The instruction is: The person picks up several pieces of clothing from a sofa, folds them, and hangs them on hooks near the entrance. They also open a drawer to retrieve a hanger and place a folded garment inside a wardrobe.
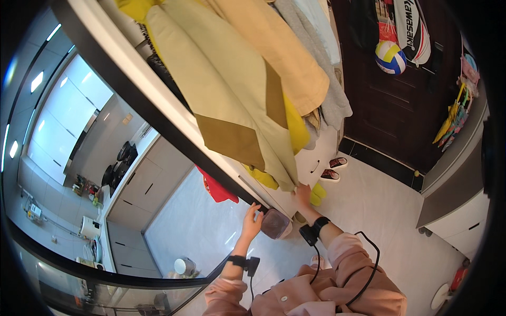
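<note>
My right hand (303,196) has its fingers closed on the lower corner of a long beige coat (233,91) with brown patches and a yellow lining. The coat hangs over a white cabinet, next to an orange-tan garment (284,51), a grey one (336,102) and a light blue one (322,31). My left hand (251,224) is raised to the left of it with the fingers apart, holding nothing, above and beside a translucent plastic bin (275,224). Both wrists wear black bands with small cabled devices.
A black-framed glass partition (158,130) runs along the left, with a kitchen counter (106,213) beyond. Sneakers (330,175) and green slippers (317,193) lie on the floor by the cabinet. A dark door (387,98) with a hanging volleyball (390,57) and umbrellas (452,118) stand to the right.
</note>
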{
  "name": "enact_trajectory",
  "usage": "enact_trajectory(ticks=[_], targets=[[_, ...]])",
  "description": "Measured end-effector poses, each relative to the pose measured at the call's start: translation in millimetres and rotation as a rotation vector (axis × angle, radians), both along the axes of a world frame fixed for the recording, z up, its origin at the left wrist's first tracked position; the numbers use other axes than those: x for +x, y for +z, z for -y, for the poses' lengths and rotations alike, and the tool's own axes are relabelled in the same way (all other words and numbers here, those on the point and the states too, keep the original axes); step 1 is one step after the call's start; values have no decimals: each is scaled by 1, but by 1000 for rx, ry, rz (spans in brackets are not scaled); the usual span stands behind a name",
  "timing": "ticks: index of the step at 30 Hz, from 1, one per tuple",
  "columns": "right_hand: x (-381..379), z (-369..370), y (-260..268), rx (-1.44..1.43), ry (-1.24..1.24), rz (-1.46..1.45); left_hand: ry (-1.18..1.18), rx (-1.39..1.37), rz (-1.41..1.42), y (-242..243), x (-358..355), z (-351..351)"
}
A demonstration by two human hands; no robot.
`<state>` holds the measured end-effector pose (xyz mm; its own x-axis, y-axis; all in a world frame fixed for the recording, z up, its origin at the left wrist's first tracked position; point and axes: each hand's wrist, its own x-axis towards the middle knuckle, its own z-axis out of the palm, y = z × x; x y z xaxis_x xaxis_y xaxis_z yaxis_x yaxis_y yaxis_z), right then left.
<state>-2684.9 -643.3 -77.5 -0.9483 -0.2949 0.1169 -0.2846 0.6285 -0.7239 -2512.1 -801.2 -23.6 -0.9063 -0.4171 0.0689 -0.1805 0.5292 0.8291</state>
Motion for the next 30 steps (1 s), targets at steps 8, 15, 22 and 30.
enact_trajectory(ticks=[8, 15, 22, 30], targets=[[-54, -75, 93, -1022, -142, -67, 156, -41, -31, 32, 113, 35], [-21, -19, 205, -1215, 102, 281, 16, 88, -185, 85, 82, -10], [107, -54, 198, -849, 70, -174, -22, -29, -376, 154, 5, -48], [102, -79, 178, -956, 263, -417, 36, 106, -462, 151, -45, -49]])
